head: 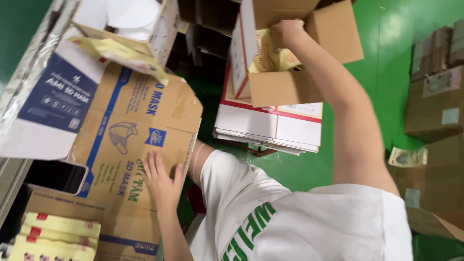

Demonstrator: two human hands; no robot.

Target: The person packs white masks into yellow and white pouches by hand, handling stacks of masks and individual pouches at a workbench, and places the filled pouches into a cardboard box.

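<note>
Around you: green floor [386, 43]; stacked flat white cartons [270, 128]; brown boxes [435, 104] at right; yellow packets [53, 237] lower left.

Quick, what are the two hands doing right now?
Left hand: open, lying flat on the brown cardboard sheet.
Right hand: closed around a yellow packet inside the open carton.
</note>
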